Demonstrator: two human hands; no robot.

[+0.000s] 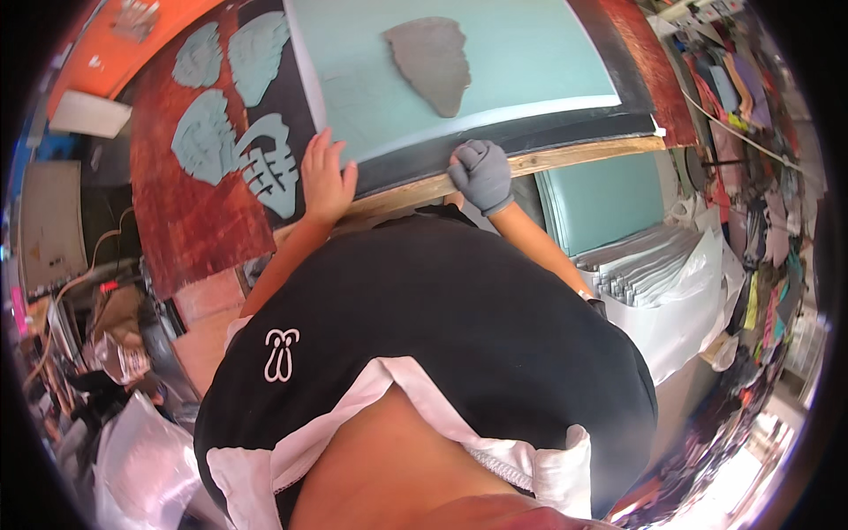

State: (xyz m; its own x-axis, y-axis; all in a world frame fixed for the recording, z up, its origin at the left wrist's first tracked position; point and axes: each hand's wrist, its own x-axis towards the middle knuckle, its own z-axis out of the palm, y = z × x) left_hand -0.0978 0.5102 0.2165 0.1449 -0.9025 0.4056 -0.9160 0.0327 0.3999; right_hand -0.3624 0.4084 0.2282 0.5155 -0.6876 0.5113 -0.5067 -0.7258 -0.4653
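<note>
My left hand (329, 179) is bare and open, its fingers spread, at the near edge of the worktable beside a slotted light-teal cut piece (269, 172). A grey glove covers my right hand (484, 177). It is closed like a fist at the wooden front edge (565, 159) of the table, and whatever lies inside the fingers is hidden. Beyond both hands a large teal sheet (353, 79) with a white border lies on a black surface. On that sheet rests a flat grey-brown shape (430, 64) with jagged sides, which neither hand touches.
Other jagged teal pieces (203, 137) lie on a red-brown board (185, 230) at the left. Below the table's right side are a stack of teal sheets (605, 203) and a white bag (662, 309) of folded silvery sheets. Clutter lines the far right.
</note>
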